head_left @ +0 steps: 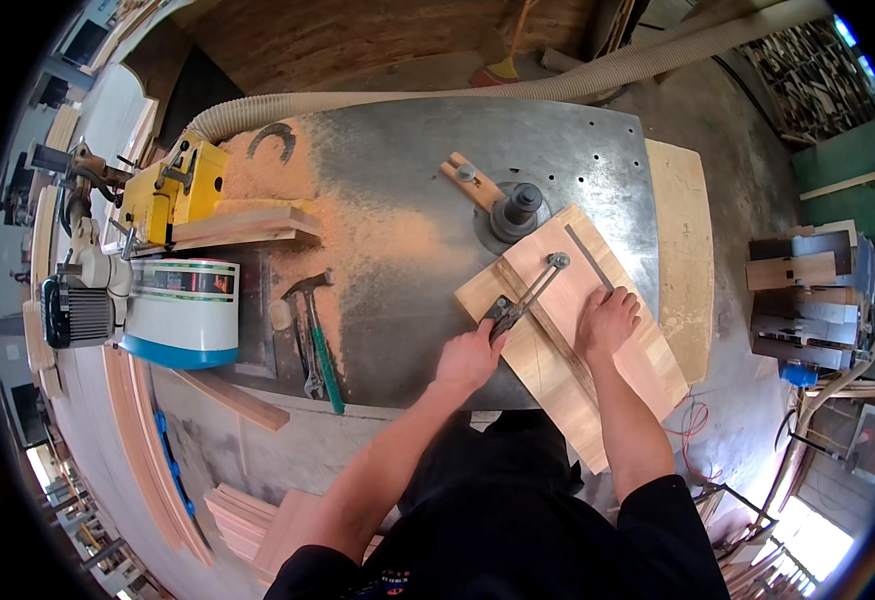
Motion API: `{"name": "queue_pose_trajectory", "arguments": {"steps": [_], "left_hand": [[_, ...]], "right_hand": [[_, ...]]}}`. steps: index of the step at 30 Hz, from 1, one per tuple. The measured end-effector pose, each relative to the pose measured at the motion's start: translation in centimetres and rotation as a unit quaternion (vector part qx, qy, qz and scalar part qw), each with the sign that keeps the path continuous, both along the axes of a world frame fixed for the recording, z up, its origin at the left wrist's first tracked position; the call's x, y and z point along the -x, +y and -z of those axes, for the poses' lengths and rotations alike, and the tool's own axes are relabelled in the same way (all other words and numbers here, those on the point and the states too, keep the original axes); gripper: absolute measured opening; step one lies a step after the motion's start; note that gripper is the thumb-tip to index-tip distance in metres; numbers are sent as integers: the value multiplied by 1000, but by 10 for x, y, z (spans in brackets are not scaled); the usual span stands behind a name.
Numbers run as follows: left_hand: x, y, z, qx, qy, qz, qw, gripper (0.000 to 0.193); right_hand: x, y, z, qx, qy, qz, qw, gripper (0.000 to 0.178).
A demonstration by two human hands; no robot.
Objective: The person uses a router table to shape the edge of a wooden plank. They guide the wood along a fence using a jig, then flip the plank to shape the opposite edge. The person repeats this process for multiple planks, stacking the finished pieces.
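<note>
A pale wooden jig lies slanted across the grey metal machine table, its near corner jutting past the front edge. On it rests a reddish wooden board beside a narrow wooden strip. A toggle clamp reaches over the board, its bolt tip at the far end. My left hand is closed around the clamp's dark handle. My right hand lies on the reddish board with bent fingers, at the lower end of a dark narrow line; its fingertips are partly hidden. Beyond the jig's far left corner stands a dark spindle.
A hammer and a green-handled tool lie on the left of the table, near sawdust. Further left stands a yellow and white machine feeder. A ribbed hose runs behind. Stacked boards stand to the right.
</note>
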State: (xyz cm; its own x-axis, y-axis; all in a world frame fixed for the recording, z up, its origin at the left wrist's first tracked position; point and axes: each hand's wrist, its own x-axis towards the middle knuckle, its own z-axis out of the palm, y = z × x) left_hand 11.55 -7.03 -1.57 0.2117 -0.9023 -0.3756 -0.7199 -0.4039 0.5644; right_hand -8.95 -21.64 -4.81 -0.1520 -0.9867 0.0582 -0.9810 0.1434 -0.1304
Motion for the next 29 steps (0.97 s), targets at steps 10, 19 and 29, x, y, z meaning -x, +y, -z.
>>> {"name": "queue_pose_trajectory", "arguments": {"steps": [10, 19, 29], "left_hand": [[-4, -19, -22, -91, 54, -4, 994, 54], [-5, -27, -25, -75, 55, 3, 996, 53], [-5, -35, -28, -85, 51, 9, 995, 54]], "right_hand": [[4, -5, 5, 20, 16, 8, 1000, 31], [6, -9, 7, 34, 17, 13, 999, 30], [9, -13, 6, 2, 4, 29, 1000, 33]]}}
